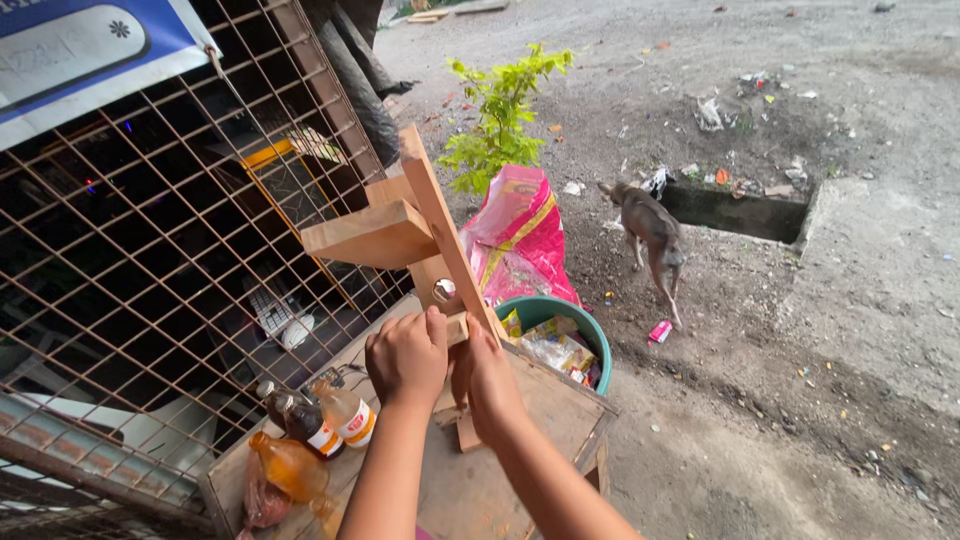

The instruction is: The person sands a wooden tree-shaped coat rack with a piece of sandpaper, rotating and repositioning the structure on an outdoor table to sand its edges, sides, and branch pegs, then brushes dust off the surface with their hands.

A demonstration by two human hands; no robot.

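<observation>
Wooden frame (420, 225): joined, upright on table (540, 420). Left hand (407, 355) and right hand (490, 385), fingers closed gripping its lower post; fixing apparently unfinished.

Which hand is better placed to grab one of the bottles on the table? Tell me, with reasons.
Left, probably. The left hand grips the pale wooden frame on the side nearest the plastic bottles of brown and orange liquid; the right hand holds the frame farther from them.
</observation>
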